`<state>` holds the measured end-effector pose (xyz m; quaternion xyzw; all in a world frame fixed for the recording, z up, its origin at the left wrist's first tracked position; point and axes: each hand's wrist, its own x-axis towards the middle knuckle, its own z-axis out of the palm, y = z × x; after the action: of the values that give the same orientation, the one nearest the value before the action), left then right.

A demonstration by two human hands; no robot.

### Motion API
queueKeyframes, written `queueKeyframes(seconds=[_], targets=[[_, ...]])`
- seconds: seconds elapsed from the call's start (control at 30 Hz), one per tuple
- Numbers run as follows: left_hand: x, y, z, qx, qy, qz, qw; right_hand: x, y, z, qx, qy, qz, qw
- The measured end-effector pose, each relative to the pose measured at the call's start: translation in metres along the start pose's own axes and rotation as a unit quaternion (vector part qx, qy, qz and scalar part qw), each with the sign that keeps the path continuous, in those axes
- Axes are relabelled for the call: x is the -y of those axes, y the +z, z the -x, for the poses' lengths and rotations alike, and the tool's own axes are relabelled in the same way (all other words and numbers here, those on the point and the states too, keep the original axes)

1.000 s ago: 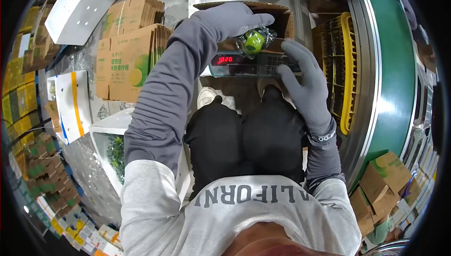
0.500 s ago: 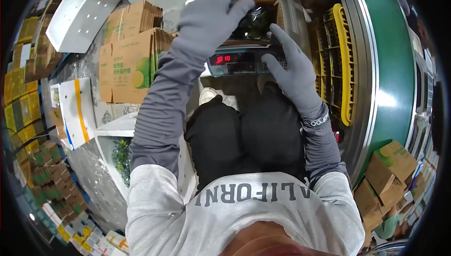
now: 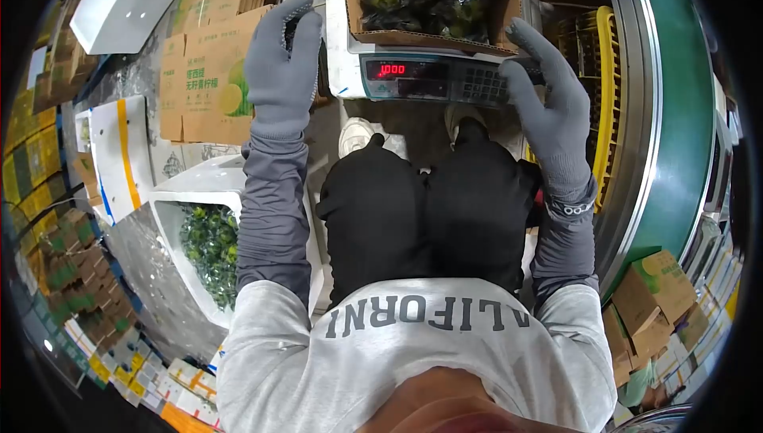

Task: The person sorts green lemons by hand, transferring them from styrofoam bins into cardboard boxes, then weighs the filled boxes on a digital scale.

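A small open cardboard box (image 3: 433, 42) sits on the white digital scale (image 3: 343, 52). Clear plastic bags of green fruit (image 3: 465, 12) lie inside it. The scale's red display (image 3: 392, 70) reads about 1.000. My left hand (image 3: 280, 75), in a grey knitted glove, is raised left of the scale in front of stacked cartons, thumb and fingers apart around nothing. On the other side my right hand (image 3: 552, 103), gloved the same way, is open too, its fingertips at the box's right corner and its thumb near the scale's keypad (image 3: 481, 83).
Flattened printed cartons (image 3: 207, 75) are stacked at left. A white foam box (image 3: 163, 226) of bagged green fruit (image 3: 211, 250) stands beside my left leg. A yellow crate (image 3: 606, 99) and a green surface (image 3: 675, 115) run along the right. Another foam box (image 3: 131, 0) is at upper left.
My left hand has moved left, away from the box, and my right hand has moved right. More of the box's contents shows. The display went from about 1.010 to 1.000.
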<state>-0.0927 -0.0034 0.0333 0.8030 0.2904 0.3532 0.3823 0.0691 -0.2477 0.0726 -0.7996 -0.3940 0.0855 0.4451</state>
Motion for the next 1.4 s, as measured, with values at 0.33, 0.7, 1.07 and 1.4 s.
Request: queueKeyframes(seconds=[0.33, 0.7, 1.07, 1.4], targets=[[-0.021, 0.018, -0.008, 0.08, 0.274, -0.209, 0.935, 0.016, -0.011, -0.038, 0.044, -0.11, 0.195, 0.974], [-0.051, 0.029, -0.008, 0.195, 0.329, -0.227, 0.896, -0.028, 0.093, -0.112, 0.287, -0.122, 0.427, 0.849], [-0.015, 0.105, -0.105, 0.544, 0.174, -0.406, 0.713, -0.041, 0.14, -0.145, 0.297, 0.061, 0.345, 0.888], [-0.019, 0.01, -0.1, 0.396, 0.096, -0.215, 0.888, 0.0, -0.017, -0.108, 0.134, -0.067, 0.098, 0.984]])
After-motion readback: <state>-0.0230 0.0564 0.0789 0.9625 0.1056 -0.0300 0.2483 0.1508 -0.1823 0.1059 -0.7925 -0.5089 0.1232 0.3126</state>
